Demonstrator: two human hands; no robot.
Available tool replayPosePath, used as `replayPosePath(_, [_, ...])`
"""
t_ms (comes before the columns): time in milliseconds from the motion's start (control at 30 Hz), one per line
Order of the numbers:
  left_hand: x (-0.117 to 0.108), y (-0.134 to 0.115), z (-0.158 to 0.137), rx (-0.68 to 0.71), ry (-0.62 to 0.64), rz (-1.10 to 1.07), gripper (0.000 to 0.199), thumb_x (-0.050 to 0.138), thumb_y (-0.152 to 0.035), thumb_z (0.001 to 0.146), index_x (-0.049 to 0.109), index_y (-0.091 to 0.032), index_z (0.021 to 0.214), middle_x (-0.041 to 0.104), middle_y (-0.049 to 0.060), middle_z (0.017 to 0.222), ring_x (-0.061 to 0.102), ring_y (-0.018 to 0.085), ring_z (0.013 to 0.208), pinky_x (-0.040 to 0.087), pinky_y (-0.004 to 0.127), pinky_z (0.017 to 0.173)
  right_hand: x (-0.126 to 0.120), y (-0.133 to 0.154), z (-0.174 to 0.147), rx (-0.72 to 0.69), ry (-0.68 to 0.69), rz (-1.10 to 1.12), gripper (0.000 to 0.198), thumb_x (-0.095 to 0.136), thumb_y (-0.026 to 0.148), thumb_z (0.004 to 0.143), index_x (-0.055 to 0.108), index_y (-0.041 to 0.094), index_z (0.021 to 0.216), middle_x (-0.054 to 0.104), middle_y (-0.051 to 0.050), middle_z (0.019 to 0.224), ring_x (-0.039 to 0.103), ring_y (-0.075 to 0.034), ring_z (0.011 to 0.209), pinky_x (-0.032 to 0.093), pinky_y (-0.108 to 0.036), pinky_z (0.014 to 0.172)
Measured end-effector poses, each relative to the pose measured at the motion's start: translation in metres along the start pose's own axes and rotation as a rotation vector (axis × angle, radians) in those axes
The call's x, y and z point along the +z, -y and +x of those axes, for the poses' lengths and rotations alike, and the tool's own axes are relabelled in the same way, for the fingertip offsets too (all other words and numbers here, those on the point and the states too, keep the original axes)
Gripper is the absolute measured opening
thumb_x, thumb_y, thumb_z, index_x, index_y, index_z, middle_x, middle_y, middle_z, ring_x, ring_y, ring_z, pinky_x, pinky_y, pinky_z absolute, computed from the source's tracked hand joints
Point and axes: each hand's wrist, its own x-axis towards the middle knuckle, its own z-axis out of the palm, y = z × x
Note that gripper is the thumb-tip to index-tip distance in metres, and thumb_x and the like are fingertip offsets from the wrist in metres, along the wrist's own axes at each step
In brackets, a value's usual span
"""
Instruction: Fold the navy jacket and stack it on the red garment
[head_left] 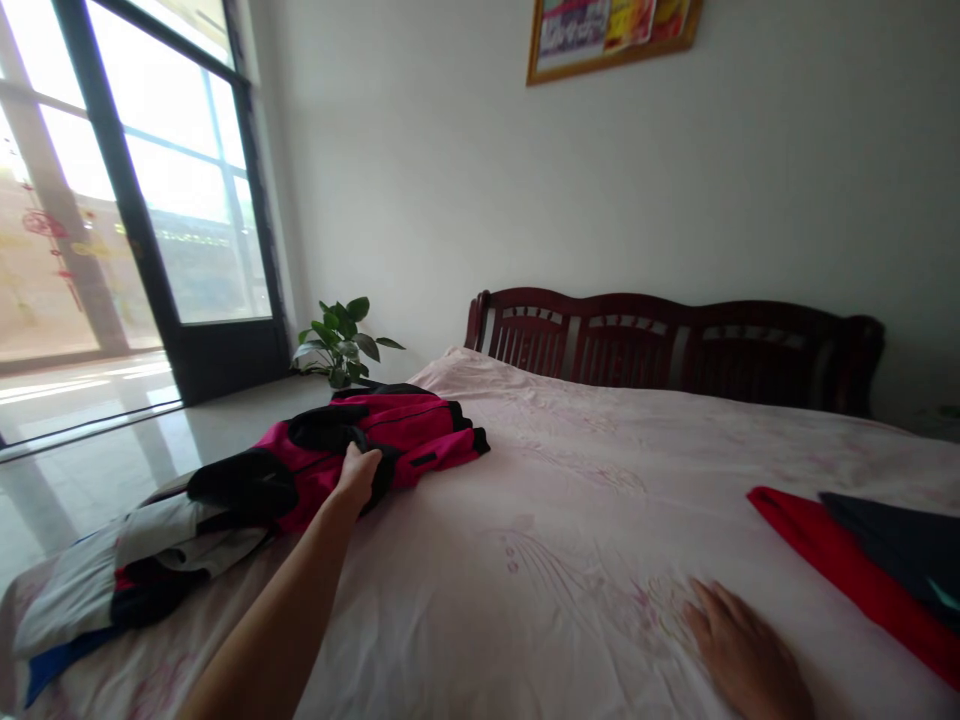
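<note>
My left hand (361,474) reaches out to the left side of the bed and is closed on the black part of a pink and black jacket (405,425). The jacket lies crumpled, its black-cuffed sleeves pointing right. Nearer to me, a grey, black and white garment (142,545) lies against it, with a bit of blue cloth (67,660) under its edge. My right hand (742,640) rests palm down on the pale pink bedsheet (555,600), fingers stretched out, holding nothing.
A folded red cloth (840,560) and a dark folded cloth (900,540) lie at the right. Behind the bed stands a dark wooden bench back (630,340). A potted plant (341,340) is at the far left, near a glass door (187,200).
</note>
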Motion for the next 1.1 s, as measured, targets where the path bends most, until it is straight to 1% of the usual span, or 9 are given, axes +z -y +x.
replayPosePath(133, [0.041,-0.032,-0.049,-0.062,0.277,-0.255,0.034,0.052,-0.014,0.063,0.058,-0.015,0.097,0.048,-0.005,0.061,0.051,0.011,0.052,0.045,0.021,0.052,0.004,-0.001,0.0,0.022,-0.007,-0.03,0.048,0.04,0.044,0.078,0.07,0.027,0.112,0.068,-0.013,0.123,0.061,-0.033,0.119,0.047,-0.05,0.1])
replayPosePath(267, [0.076,-0.036,-0.145,-0.14,0.627,-0.373,0.043,0.057,-0.016,0.059,0.064,-0.015,0.101,0.06,-0.001,0.063,0.058,0.015,0.052,0.047,0.024,0.051,0.007,-0.006,-0.001,0.082,0.012,0.029,0.061,0.031,0.052,0.082,0.069,0.02,0.118,0.065,-0.017,0.129,0.06,-0.034,0.122,0.045,-0.051,0.105])
replayPosePath(400, [0.078,-0.016,-0.221,-0.248,1.311,-0.293,0.061,0.072,-0.017,0.057,0.067,-0.018,0.117,0.072,0.003,0.086,0.068,0.017,0.073,0.055,0.03,0.074,0.003,-0.016,0.001,0.125,0.021,0.253,0.06,0.034,0.055,0.079,0.071,0.021,0.111,0.066,-0.015,0.129,0.058,-0.034,0.125,0.043,-0.05,0.109])
replayPosePath(467, [0.07,-0.004,-0.229,-0.102,1.498,-0.085,0.058,0.076,-0.023,0.062,0.069,-0.02,0.12,0.074,0.006,0.101,0.07,0.02,0.087,0.054,0.033,0.084,-0.003,-0.019,0.001,0.164,0.047,0.422,0.057,0.037,0.056,0.078,0.072,0.022,0.108,0.068,-0.014,0.127,0.059,-0.032,0.125,0.042,-0.045,0.111])
replayPosePath(533, [0.062,0.006,-0.213,0.147,1.399,0.085,0.051,0.07,-0.028,0.072,0.069,-0.023,0.123,0.073,0.007,0.115,0.069,0.023,0.1,0.052,0.036,0.093,-0.01,-0.02,-0.002,0.263,0.084,0.605,0.059,0.039,0.059,0.079,0.07,0.021,0.111,0.068,-0.013,0.128,0.058,-0.03,0.126,0.041,-0.042,0.112])
replayPosePath(667, [0.046,0.019,-0.131,0.451,0.76,0.333,0.055,0.059,-0.023,0.079,0.06,-0.021,0.134,0.064,0.01,0.133,0.053,0.028,0.128,0.036,0.041,0.113,-0.02,-0.012,-0.007,0.415,0.097,0.864,0.065,0.047,0.066,0.079,0.068,0.018,0.118,0.067,-0.012,0.13,0.057,-0.028,0.128,0.038,-0.037,0.114])
replayPosePath(767, [0.03,0.029,-0.067,0.331,0.301,0.657,0.062,0.06,-0.032,0.081,0.051,-0.018,0.141,0.051,0.016,0.144,0.04,0.037,0.139,0.033,0.049,0.113,-0.022,0.001,-0.004,0.443,0.082,0.925,0.064,0.055,0.066,0.073,0.069,0.019,0.114,0.068,-0.013,0.128,0.058,-0.03,0.126,0.039,-0.039,0.113])
replayPosePath(900, [0.011,0.051,-0.028,0.092,0.113,0.806,0.087,0.059,-0.049,0.082,0.029,-0.009,0.153,0.029,0.029,0.155,0.028,0.049,0.143,0.031,0.059,0.109,-0.025,0.04,0.021,0.428,0.11,1.016,0.062,0.063,0.063,0.067,0.069,0.02,0.112,0.067,-0.014,0.129,0.059,-0.031,0.124,0.046,-0.039,0.106])
replayPosePath(1100, [0.011,0.093,-0.019,0.0,0.103,0.895,0.101,0.052,-0.066,0.08,0.017,-0.011,0.156,0.033,0.029,0.152,0.04,0.045,0.138,0.035,0.051,0.108,-0.014,0.131,0.092,0.449,0.303,1.122,0.068,0.067,0.056,0.07,0.059,0.019,0.127,0.067,-0.016,0.123,0.065,-0.031,0.111,0.057,-0.042,0.079])
